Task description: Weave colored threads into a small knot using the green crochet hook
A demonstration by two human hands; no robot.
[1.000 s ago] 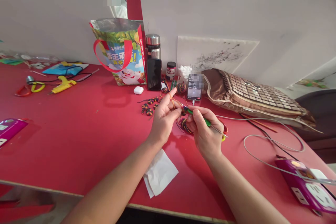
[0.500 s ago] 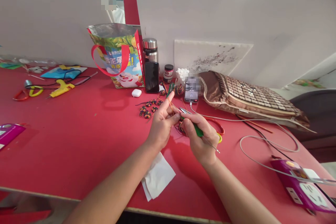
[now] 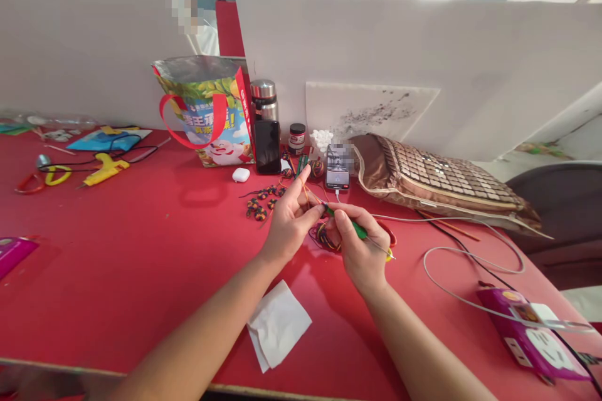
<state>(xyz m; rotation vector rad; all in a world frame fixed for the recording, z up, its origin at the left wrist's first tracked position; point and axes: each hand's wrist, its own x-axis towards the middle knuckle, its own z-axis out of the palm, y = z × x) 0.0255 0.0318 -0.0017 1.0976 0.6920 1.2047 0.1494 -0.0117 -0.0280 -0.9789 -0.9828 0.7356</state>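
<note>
My left hand (image 3: 288,222) is closed, its thumb pinching a small piece of yarn work. Orange yarn (image 3: 305,191) runs over its raised index finger. Between the thumb and fingers of my right hand (image 3: 364,254) is a green-handled crochet hook (image 3: 360,231); its front end meets the left fingertips, and a thin metal shaft sticks out behind. The hook's tip is hidden there. Below the hands lies a bundle of dark multicoloured yarn (image 3: 324,237). Several knotted multicoloured pieces (image 3: 258,208) rest to the left. Red and yellow handles (image 3: 392,232) show partly behind my right hand.
Behind the hands stand a propped black phone (image 3: 268,147), a lit phone (image 3: 337,169), a jar (image 3: 296,138) and a bag (image 3: 202,113). A cushion (image 3: 451,182) and power strip (image 3: 531,332) are right. A glue gun (image 3: 106,169) lies left, a tissue (image 3: 279,326) in front.
The view has shifted slightly, so the table items sit lower and further left. My right hand has turned a little, and the metal blades seen above it before no longer show.
</note>
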